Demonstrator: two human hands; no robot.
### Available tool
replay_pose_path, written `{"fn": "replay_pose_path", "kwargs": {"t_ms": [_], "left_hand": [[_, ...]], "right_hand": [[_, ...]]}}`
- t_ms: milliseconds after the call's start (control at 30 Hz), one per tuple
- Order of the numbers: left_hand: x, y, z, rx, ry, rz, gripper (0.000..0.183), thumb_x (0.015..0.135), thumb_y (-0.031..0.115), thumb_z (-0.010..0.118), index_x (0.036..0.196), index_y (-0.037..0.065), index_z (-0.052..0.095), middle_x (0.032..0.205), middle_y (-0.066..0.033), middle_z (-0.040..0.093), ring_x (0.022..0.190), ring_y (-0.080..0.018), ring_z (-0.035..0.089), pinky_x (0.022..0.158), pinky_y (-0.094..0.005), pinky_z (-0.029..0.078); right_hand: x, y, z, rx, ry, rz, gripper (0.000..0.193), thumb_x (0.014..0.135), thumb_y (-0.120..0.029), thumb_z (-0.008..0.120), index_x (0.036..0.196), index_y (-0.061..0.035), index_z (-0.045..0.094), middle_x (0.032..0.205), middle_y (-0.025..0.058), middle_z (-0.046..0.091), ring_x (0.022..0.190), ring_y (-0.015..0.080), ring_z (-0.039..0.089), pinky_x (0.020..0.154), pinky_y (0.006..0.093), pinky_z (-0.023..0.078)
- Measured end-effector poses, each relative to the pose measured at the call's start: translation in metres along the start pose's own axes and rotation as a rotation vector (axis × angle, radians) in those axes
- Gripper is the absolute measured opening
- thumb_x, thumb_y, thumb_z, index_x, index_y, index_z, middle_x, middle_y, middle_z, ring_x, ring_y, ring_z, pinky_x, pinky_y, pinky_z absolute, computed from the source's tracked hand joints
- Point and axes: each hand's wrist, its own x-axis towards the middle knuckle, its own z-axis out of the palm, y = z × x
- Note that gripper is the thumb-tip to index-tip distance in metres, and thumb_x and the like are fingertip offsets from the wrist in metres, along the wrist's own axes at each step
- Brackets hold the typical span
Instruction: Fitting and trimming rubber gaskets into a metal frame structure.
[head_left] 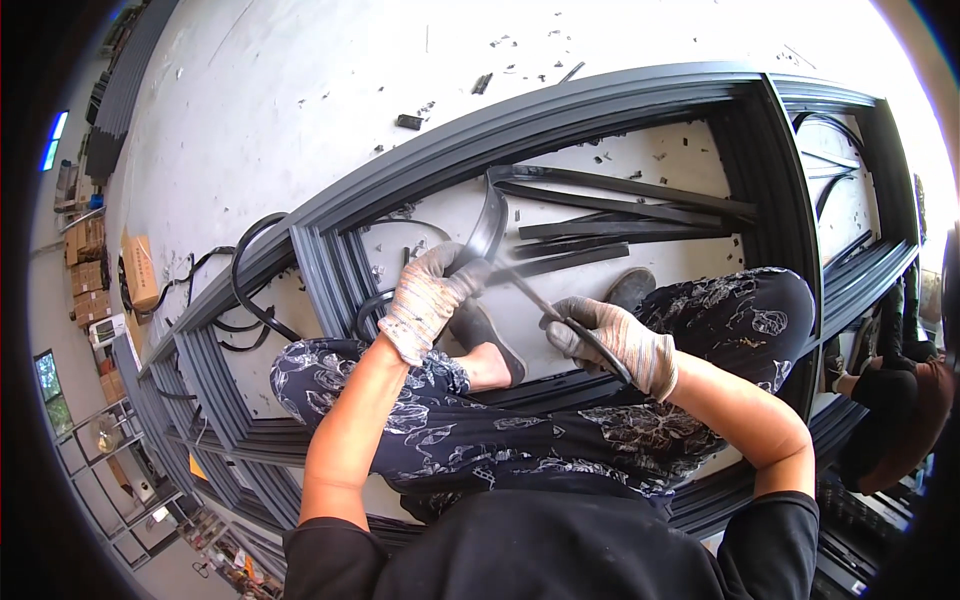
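My left hand point(432, 298), in a pale knitted work glove, is closed around a black flexible strip point(490, 228) that curves up from the fingers and has a glossy face. In a matching glove, my right hand point(618, 345) grips a thin black length running from beside the left hand down past the right palm. Whether both lengths are one strip I cannot tell; part is blurred between the hands. Both hands are above the opening of stacked dark grey metal frames point(620, 100), over my bent legs. Straight black strips point(575, 263) lie inside that opening.
Frames surround my legs and feet. Black strips loop over the frames at left point(237, 265). Dark scraps point(408, 122) dot the pale floor. Cardboard boxes point(85, 262) and shelving stand far left. Another person point(905, 400) sits at the right edge.
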Motion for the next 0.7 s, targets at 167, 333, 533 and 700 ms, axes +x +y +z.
{"fn": "replay_pose_path", "kwargs": {"t_ms": [167, 333, 533, 700], "left_hand": [[-0.009, -0.009, -0.004, 0.026, 0.010, 0.032, 0.018, 0.083, 0.018, 0.067, 0.086, 0.002, 0.060, 0.067, -0.0003, 0.057, 0.055, -0.0072, 0.050, 0.054, -0.0211, 0.041], [-0.023, -0.009, -0.004, 0.060, 0.056, -0.077, 0.018, 0.084, 0.018, 0.066, 0.085, 0.002, 0.060, 0.067, -0.0001, 0.057, 0.056, -0.0070, 0.050, 0.053, -0.0217, 0.041], [-0.031, -0.022, -0.006, 0.085, 0.054, -0.168, 0.019, 0.085, 0.020, 0.065, 0.086, 0.002, 0.061, 0.065, -0.0003, 0.057, 0.054, -0.0071, 0.051, 0.051, -0.0216, 0.041], [-0.043, -0.038, -0.016, -0.065, -0.057, -0.166, 0.019, 0.089, 0.023, 0.060, 0.092, 0.004, 0.060, 0.067, -0.0009, 0.058, 0.055, -0.0074, 0.053, 0.052, -0.0226, 0.044]], "right_hand": [[0.008, -0.011, 0.006, -0.090, -0.011, 0.044, 0.053, 0.080, -0.038, 0.070, 0.115, -0.0012, 0.055, 0.089, 0.0072, 0.063, 0.074, 0.0087, 0.055, 0.064, 0.0233, 0.047], [0.024, -0.006, 0.023, -0.024, -0.045, -0.075, 0.061, 0.077, -0.031, 0.074, 0.117, 0.0092, 0.051, 0.100, 0.0126, 0.063, 0.090, 0.0122, 0.056, 0.079, 0.0246, 0.047], [0.024, 0.013, 0.030, 0.030, -0.004, -0.065, 0.052, 0.074, -0.029, 0.077, 0.110, 0.0038, 0.058, 0.096, 0.0084, 0.065, 0.088, 0.0104, 0.057, 0.079, 0.0251, 0.048], [0.028, 0.021, 0.028, 0.160, -0.139, -0.052, 0.054, 0.077, -0.023, 0.074, 0.115, 0.0098, 0.054, 0.095, 0.0116, 0.065, 0.085, 0.0112, 0.059, 0.075, 0.0241, 0.050]]}}
